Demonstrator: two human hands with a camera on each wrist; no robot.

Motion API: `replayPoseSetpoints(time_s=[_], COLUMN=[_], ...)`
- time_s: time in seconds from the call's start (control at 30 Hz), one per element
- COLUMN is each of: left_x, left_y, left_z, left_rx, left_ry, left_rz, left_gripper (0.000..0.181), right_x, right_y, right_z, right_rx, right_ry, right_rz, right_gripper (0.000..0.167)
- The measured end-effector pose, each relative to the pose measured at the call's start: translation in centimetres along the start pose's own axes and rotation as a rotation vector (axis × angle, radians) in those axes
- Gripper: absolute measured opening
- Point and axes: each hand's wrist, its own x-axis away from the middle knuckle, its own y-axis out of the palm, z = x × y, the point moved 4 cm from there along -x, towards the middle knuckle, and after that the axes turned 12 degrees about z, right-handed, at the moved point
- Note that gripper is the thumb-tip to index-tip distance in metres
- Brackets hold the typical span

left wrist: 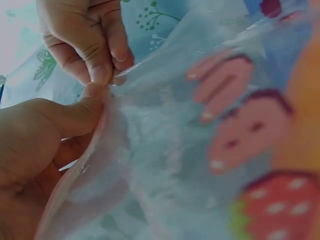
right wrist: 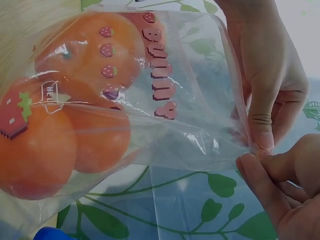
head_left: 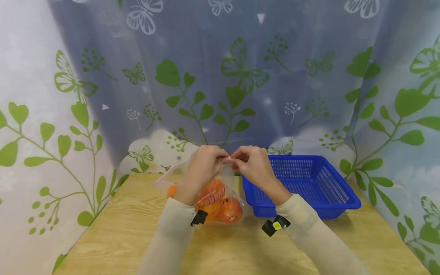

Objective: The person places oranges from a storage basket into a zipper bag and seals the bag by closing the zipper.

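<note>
Several oranges (head_left: 229, 208) sit inside a clear zip bag (head_left: 225, 173) printed with pink "BUNNY" lettering and strawberries. My left hand (head_left: 202, 170) pinches the bag's pinkish top edge, thumb against fingers. Right beside it my right hand (head_left: 253, 165) pinches the same edge, and the fingertips of both hands nearly meet. In the left wrist view, the left hand (left wrist: 42, 135) is low and the right hand (left wrist: 82, 37) above it, both at the bag's rim. From the right wrist, the oranges (right wrist: 37, 145) show through the film, left of the rim. My left forearm hides part of the bag.
A blue plastic basket (head_left: 352, 198) with perforated sides stands on the wooden table (head_left: 127, 229), just right of the bag. Behind and at both sides hangs a curtain (head_left: 206, 57) printed with leaves and butterflies. Each wrist wears a black strap with a small device.
</note>
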Motion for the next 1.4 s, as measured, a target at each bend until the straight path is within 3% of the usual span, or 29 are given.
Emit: replayPoseSetpoints(time_s=[0.17,0.83,1.17,1.4], left_x=[-0.1,0.9,1.6,2.4], left_y=[-0.7,-2.0,-2.6,-3.4], left_z=[-0.2,-1.7,-2.8,-4.2], left_rx=[-0.058,-0.12,-0.137,-0.153], left_ry=[0.0,-0.064,-0.07,-0.121], left_rz=[0.012,-0.163,-0.157,-0.185], left_gripper=[0.012,0.015,0.012,0.012], right_x=[-0.2,-0.5,-0.6,-0.9], right_y=[0.1,-0.1,-0.3,-1.2], right_z=[-0.5,-0.3,0.2,1.2], right_rx=[0.017,0.051,0.057,0.057], right_ry=[-0.04,0.03,0.071,0.118], right_rz=[-0.02,-0.004,-0.009,0.004], right_gripper=[0.008,0.005,0.005,0.007])
